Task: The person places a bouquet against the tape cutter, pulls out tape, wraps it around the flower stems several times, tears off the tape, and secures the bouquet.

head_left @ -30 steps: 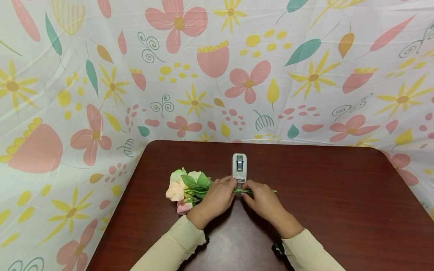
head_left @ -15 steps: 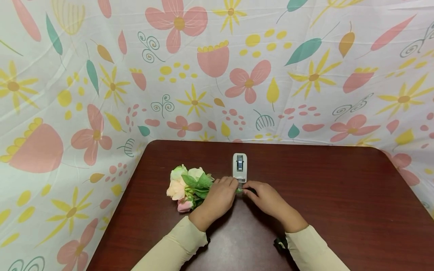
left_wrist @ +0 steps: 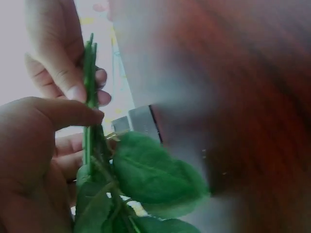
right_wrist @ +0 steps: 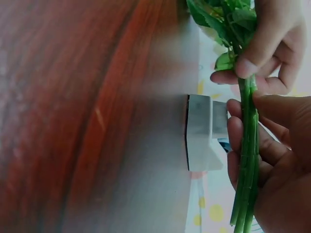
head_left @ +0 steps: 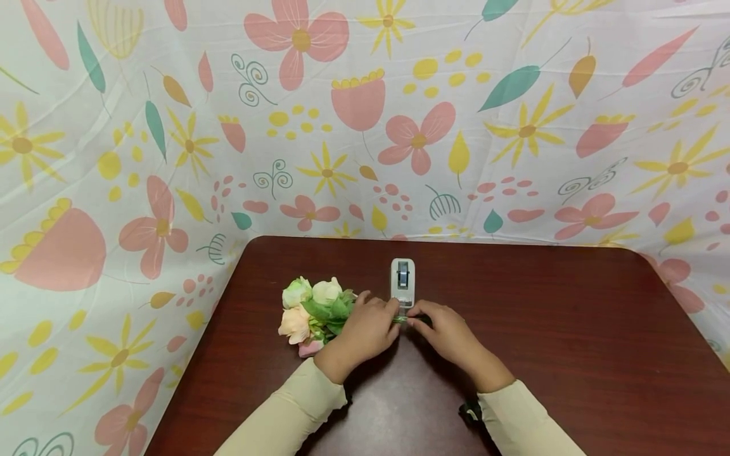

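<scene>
A bunch of artificial flowers (head_left: 296, 323), with pale green, white, peach and pink blooms, lies sideways with its heads to the left. My left hand (head_left: 367, 329) pinches the green stems (right_wrist: 249, 160) just below the leaves (left_wrist: 146, 162). Close beside it, my right hand (head_left: 450, 335) holds the same stems between thumb and fingers, nearer their cut ends. Directly beyond both hands stands a white tape dispenser (head_left: 403, 282). A short clear strip of tape (head_left: 402, 311) appears to reach from its front edge to the stems; its exact contact is too small to tell.
A dark red-brown wooden table (head_left: 542, 329) lies under everything. Behind it and along the left hangs a white cloth (head_left: 365, 145) printed with flowers and leaves. Dark straps (head_left: 470, 411) show at the wrists.
The bunch has turned in my hands, so the blooms sit differently. The stem ends, visible past my right hand a second ago, are now hidden in the head view. The dispenser stays put.
</scene>
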The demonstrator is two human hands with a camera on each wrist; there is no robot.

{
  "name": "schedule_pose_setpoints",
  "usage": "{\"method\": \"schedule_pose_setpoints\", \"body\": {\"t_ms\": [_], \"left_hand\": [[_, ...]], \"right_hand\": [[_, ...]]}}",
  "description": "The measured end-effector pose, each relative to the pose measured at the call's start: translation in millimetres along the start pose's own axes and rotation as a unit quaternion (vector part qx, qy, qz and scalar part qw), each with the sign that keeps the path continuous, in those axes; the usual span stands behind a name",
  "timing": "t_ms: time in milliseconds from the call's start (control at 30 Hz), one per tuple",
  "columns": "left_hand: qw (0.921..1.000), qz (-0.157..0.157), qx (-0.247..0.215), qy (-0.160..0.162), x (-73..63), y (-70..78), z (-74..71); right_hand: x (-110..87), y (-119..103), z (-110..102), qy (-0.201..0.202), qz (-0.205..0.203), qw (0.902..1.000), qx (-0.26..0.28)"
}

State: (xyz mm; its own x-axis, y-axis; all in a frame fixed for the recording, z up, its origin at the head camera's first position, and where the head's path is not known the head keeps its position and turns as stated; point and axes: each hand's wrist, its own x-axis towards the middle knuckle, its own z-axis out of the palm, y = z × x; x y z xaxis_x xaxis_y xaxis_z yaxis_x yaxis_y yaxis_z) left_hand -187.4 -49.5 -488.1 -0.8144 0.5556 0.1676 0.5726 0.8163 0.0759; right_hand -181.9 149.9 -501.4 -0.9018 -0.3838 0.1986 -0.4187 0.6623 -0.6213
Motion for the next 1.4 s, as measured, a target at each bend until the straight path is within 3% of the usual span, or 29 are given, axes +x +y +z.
{"method": "schedule_pose_setpoints", "body": {"t_ms": [200, 333, 433, 733, 1067, 1400], "left_hand": [[0.9948, -0.024, -0.063, -0.077, 5.1, -1.3, -13.8], [0.9903, -0.027, -0.056, -0.124, 8.9, -2.2, -21.9], [0.9876, -0.029, -0.066, -0.139, 10.4, -2.9, -25.3], [0.9883, -0.032, -0.090, -0.119, 12.0, -4.8, -22.1], [0.9936, -0.032, -0.056, -0.093, 12.1, -5.2, -14.5], [0.9973, -0.024, -0.010, -0.068, 13.8, -2.8, -9.4]], "right_hand": [[-0.5, 0, 1, 0.007, 0.004, 0.9999, -0.009], [-0.5, -1, 0, 0.012, 0.002, 0.9999, -0.009], [-0.3, -1, 0, 0.014, -0.003, 0.9999, -0.008], [0.6, -2, -2, 0.012, -0.001, 0.9999, -0.010], [3.0, -1, 0, 0.008, 0.005, 0.9995, -0.028], [6.6, 3, 1, -0.033, 0.022, 0.9985, -0.039]]}}
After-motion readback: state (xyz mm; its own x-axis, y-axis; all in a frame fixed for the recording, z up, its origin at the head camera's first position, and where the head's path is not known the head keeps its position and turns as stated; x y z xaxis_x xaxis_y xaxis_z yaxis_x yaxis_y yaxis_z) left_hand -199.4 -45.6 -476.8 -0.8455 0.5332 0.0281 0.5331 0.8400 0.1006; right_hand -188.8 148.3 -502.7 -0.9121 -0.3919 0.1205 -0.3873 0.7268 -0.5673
